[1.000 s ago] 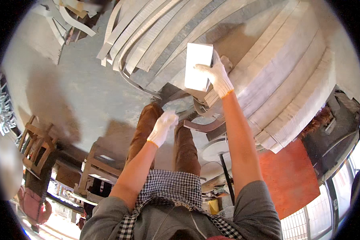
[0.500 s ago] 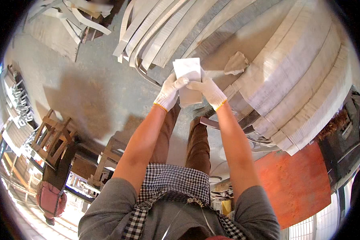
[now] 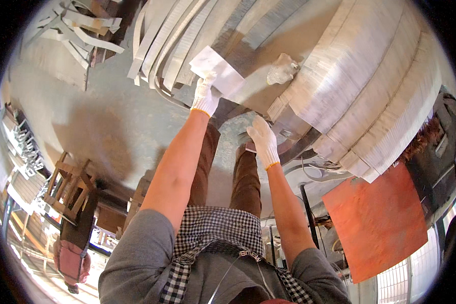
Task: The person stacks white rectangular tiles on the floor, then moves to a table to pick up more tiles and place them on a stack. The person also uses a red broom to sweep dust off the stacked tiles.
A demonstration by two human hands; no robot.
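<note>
My left hand (image 3: 204, 93), in a white knitted glove with a yellow cuff edge, grips a white rectangular sheet (image 3: 220, 71) by its lower left side. The sheet is tilted in front of long pale curved strips (image 3: 180, 43). Lower and to the right, my right hand (image 3: 263, 140) wears a matching glove and is apart from the sheet. Its fingers are loosely extended, with nothing visible in them. Beside it is the end of a dark curved band (image 3: 299, 147).
A large stack of pale curved panels (image 3: 362, 96) fills the right side, with a crumpled whitish lump (image 3: 282, 69) beside it. An orange board (image 3: 377, 223) stands lower right. Wooden stools (image 3: 68, 187) and a person (image 3: 72, 261) are at left. Scrap strips (image 3: 81, 35) lie far left.
Both hands held the white sheet before. My right hand has let go and moved down and right. My left hand has raised the sheet to the left and turned it.
</note>
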